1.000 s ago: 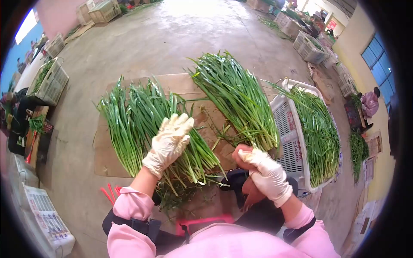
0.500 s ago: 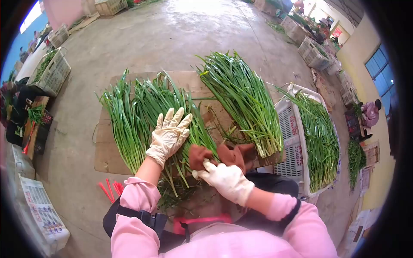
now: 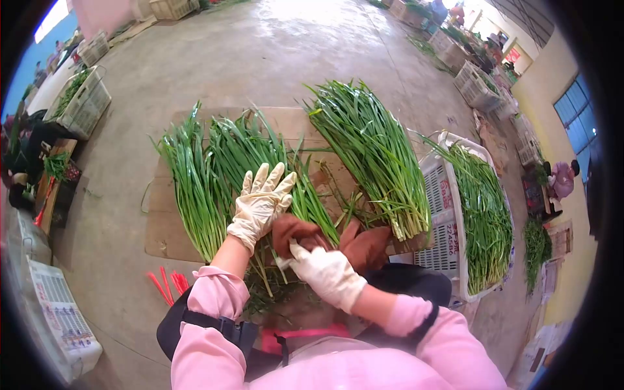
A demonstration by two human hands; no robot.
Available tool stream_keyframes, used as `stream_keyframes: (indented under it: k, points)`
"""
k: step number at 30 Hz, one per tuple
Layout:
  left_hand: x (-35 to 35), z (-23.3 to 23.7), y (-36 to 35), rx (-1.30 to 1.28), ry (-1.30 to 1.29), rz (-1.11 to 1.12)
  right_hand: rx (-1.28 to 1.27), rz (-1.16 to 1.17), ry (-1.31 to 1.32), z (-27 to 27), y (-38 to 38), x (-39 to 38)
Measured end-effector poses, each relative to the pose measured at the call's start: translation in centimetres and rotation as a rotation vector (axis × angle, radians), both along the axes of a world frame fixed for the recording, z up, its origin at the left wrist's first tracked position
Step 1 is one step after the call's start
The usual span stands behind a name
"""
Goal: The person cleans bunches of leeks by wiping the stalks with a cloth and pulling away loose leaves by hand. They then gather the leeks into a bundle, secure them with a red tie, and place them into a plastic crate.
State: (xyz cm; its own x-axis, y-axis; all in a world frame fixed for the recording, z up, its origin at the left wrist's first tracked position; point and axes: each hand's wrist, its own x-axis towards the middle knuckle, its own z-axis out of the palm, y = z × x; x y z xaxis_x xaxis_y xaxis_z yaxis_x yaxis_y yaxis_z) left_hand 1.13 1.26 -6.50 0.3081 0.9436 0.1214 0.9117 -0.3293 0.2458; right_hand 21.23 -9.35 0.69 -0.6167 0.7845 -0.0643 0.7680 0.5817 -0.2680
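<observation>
My left hand [image 3: 259, 209], in a pale glove, lies flat with fingers spread on the middle bunch of long green chives [image 3: 242, 148]. Closed round part of a brown cloth [image 3: 294, 233], my right hand [image 3: 327, 275] is also gloved and sits beside the stem ends. The rest of the cloth spreads to the right, over the board's near edge. Another bunch of chives [image 3: 192, 185] rests to the left, and a larger bunch [image 3: 372, 159] lies at the right. All are on a flat brown board [image 3: 161, 229] in front of me.
At my right stands a white plastic crate [image 3: 463, 242] filled with greens. Red strips [image 3: 168, 287] lie by my left knee. A white crate [image 3: 68, 318] is at the near left, another crate [image 3: 88, 110] further off. A person [image 3: 561, 180] sits at the far right.
My right hand has moved left and slightly toward me, drawing the brown cloth closer to my left hand. My left hand still lies on the chives; the view has shifted slightly.
</observation>
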Motion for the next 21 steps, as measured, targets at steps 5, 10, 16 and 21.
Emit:
stream_keyframes:
  k: [5,10,16,21]
  points:
    - [0.2,0.8,-0.1,-0.026,-0.039,0.009,-0.561,-0.088,-0.083,-3.0,-6.6,9.5]
    - [-0.9,5.1,-2.6,0.287,-0.312,0.022,-0.383,-0.034,0.165,4.4,-6.5,11.5]
    - [-1.5,4.2,-8.4,0.315,-0.64,0.428,0.043,-0.025,0.557,5.9,-1.9,8.8]
    - [1.7,5.4,-11.5,-0.103,-0.369,0.676,-0.204,-0.131,0.552,4.7,-0.6,8.4]
